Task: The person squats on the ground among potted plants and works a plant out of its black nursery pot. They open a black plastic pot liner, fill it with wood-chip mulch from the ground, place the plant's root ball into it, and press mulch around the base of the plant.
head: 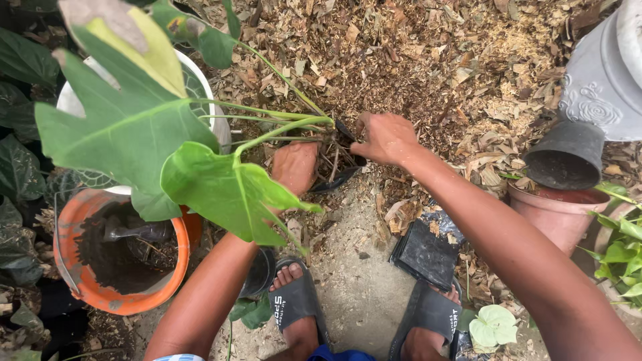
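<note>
The broad-leaved plant is held low over the heap of dry leaf mulch, its root clump partly wrapped in a black nursery bag; the left hand is cupped under the clump, while the fingers of the right hand are pinched on the bag's edge. The bag appears only partly removed, and the plant has not yet been set into any pot. The orange bucket of dark soil beside the left arm and the empty black pot on a terracotta pot stand unused, with folded black bags lying by the sandalled feet.

A flat black plastic bag lies crumpled on the ground beside the right sandal.
</note>
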Action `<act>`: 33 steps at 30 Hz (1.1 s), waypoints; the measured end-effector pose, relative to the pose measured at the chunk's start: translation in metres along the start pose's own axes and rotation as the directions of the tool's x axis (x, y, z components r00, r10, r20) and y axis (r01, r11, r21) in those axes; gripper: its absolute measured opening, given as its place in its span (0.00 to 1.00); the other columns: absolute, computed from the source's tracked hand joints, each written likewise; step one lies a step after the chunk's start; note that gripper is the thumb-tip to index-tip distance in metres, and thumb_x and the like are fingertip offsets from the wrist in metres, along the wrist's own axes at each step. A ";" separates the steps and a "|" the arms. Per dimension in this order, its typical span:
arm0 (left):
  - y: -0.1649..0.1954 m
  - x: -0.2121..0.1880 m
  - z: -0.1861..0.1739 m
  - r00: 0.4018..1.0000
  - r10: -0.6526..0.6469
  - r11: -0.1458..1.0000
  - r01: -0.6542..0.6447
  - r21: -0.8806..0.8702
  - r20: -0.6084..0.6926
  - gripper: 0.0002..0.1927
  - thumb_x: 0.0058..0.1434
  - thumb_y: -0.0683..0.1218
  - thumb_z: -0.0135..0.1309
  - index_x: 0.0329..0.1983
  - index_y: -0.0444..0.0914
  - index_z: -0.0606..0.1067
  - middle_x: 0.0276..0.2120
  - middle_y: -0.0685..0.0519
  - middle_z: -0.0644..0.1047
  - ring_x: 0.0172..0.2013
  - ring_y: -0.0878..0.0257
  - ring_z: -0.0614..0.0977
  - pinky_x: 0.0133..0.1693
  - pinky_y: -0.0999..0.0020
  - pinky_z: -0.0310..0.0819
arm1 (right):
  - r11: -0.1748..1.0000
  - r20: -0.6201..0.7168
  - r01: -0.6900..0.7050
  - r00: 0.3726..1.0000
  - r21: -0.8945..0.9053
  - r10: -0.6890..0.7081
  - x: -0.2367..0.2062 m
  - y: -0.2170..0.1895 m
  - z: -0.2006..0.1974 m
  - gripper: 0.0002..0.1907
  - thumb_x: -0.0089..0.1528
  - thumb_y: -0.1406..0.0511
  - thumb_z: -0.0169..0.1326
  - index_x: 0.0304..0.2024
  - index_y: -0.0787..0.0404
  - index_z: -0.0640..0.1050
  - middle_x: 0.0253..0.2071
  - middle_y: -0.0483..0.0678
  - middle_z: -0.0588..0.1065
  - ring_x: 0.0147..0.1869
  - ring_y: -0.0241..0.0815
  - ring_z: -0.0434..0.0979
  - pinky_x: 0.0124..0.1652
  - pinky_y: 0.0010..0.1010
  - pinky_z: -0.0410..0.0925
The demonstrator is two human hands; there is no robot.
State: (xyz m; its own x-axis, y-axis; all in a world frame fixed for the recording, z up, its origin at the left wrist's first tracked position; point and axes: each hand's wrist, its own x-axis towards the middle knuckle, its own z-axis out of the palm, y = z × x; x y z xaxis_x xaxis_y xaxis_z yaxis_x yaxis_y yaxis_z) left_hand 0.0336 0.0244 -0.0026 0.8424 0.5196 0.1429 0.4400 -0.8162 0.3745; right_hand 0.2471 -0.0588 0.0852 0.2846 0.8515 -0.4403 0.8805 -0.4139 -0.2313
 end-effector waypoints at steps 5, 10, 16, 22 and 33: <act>-0.001 -0.001 -0.011 0.998 -0.024 0.992 0.029 -0.120 0.050 0.16 0.61 0.41 0.49 0.52 0.36 0.73 0.41 0.39 0.78 0.45 0.44 0.80 0.45 0.50 0.74 | 0.999 -0.103 -0.030 0.994 -0.026 0.027 0.022 -0.006 -0.007 0.10 0.68 0.59 0.54 0.41 0.55 0.83 0.33 0.53 0.80 0.36 0.50 0.81 0.40 0.44 0.73; 0.008 0.007 -0.021 0.978 0.056 0.932 0.021 -0.361 0.203 0.16 0.61 0.41 0.50 0.53 0.36 0.74 0.42 0.40 0.78 0.45 0.45 0.80 0.45 0.51 0.74 | 0.986 -0.128 0.040 0.990 -0.160 -0.061 0.033 0.007 0.002 0.11 0.69 0.60 0.52 0.43 0.60 0.79 0.31 0.52 0.78 0.34 0.48 0.79 0.34 0.42 0.75; 0.019 0.023 -0.012 0.993 0.048 0.897 0.004 -0.441 0.107 0.17 0.60 0.42 0.51 0.53 0.36 0.74 0.43 0.40 0.78 0.46 0.46 0.80 0.45 0.51 0.75 | 0.997 -0.095 0.077 0.993 -0.003 -0.077 0.037 0.011 0.004 0.18 0.65 0.55 0.55 0.48 0.63 0.76 0.36 0.55 0.79 0.38 0.51 0.80 0.38 0.43 0.74; 0.004 0.021 -0.004 0.986 -0.165 0.925 0.149 -0.350 -0.015 0.18 0.60 0.43 0.52 0.53 0.36 0.74 0.43 0.41 0.78 0.46 0.47 0.81 0.46 0.52 0.75 | 0.990 0.077 -0.118 0.989 -0.076 0.124 0.034 -0.005 -0.011 0.28 0.62 0.51 0.58 0.53 0.67 0.72 0.40 0.57 0.80 0.42 0.53 0.81 0.42 0.45 0.74; 0.016 0.014 0.002 0.983 -0.172 0.887 0.186 -0.422 0.071 0.19 0.59 0.44 0.54 0.54 0.36 0.75 0.45 0.42 0.78 0.47 0.48 0.81 0.47 0.53 0.75 | 0.996 0.205 -0.084 0.976 0.040 0.074 0.024 0.042 0.011 0.18 0.63 0.53 0.56 0.34 0.59 0.83 0.31 0.51 0.81 0.32 0.45 0.80 0.35 0.40 0.73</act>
State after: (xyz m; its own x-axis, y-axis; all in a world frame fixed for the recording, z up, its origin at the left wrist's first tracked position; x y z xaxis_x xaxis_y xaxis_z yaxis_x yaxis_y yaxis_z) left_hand 0.0532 0.0183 0.0037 0.7741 0.6330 0.0110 0.4155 -0.5210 0.7456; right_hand 0.2872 -0.0588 0.0554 0.2654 0.7342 -0.6250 0.8373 -0.4969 -0.2282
